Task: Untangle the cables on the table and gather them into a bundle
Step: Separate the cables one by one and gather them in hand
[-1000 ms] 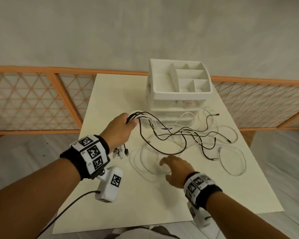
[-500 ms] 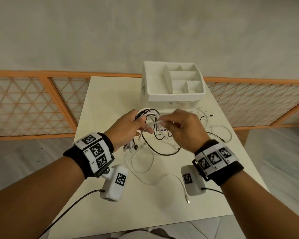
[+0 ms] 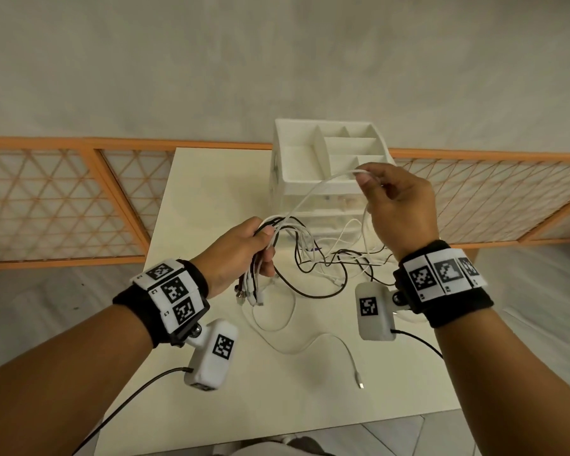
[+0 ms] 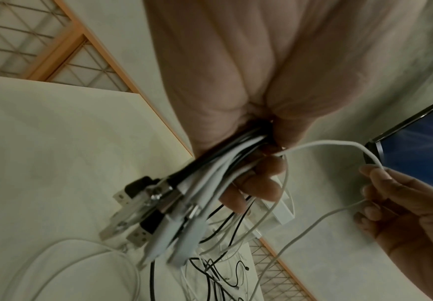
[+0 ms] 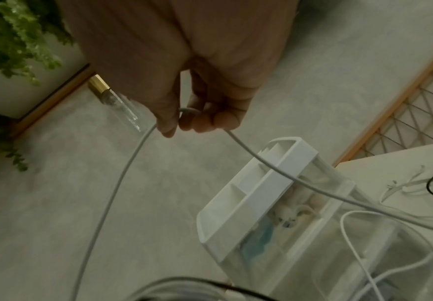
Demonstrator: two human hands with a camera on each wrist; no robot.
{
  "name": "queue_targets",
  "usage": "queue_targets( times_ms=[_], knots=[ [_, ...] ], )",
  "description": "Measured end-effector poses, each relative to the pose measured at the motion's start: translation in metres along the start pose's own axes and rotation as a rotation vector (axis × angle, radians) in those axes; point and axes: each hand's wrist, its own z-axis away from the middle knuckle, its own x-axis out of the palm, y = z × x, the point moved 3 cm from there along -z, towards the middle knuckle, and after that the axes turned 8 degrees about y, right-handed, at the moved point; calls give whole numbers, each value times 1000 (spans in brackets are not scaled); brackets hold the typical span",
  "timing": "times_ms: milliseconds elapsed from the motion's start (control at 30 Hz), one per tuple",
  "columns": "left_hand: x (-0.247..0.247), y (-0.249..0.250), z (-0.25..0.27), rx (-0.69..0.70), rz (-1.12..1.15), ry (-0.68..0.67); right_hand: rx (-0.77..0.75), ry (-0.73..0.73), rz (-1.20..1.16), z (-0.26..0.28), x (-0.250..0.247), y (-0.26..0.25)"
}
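Observation:
My left hand (image 3: 244,248) grips a bunch of black and white cables (image 3: 278,225) above the table's middle; their plug ends (image 3: 249,291) hang below my fist, close up in the left wrist view as plug ends (image 4: 156,215). My right hand (image 3: 392,199), raised in front of the organizer, pinches a white cable (image 3: 323,185) that runs back to the bunch; the pinched white cable (image 5: 123,183) bends over my fingertips (image 5: 197,122). A tangle of black and white cables (image 3: 329,264) lies on the table (image 3: 191,199) between my hands. One white cable's loose end (image 3: 361,385) trails toward the near edge.
A white compartment organizer (image 3: 297,159) with clear drawers stands at the table's far middle. An orange lattice fence (image 3: 46,205) runs behind and beside the table. Wrist camera cords hang under both arms. A dark screen (image 4: 416,154) shows in the left wrist view.
My right hand rose from the table, met the left hand at the bunch, then pulled a white cable up and to the right. The left hand kept its grip.

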Motion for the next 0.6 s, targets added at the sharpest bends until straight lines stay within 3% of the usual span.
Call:
queue_targets(
  times_ms=[133, 200, 333, 433, 533, 600],
  knots=[
    [-3, 0, 1, -11, 28, 13, 32, -44, 50, -1, -5, 7],
    [-7, 7, 2, 15, 56, 38, 59, -138, 270, 6, -5, 28],
    [-20, 32, 6, 169, 64, 122, 365, -345, 762, 40, -13, 110],
    [-32, 41, 2, 247, 2, 260, 550, -498, 857, 58, -22, 147],
    [-41, 35, -6, 234, -188, 375, 532, -381, 653, 26, -33, 128],
    [-41, 25, -8, 177, -308, 411, 391, -96, 526, -13, -50, 100]
  ],
)
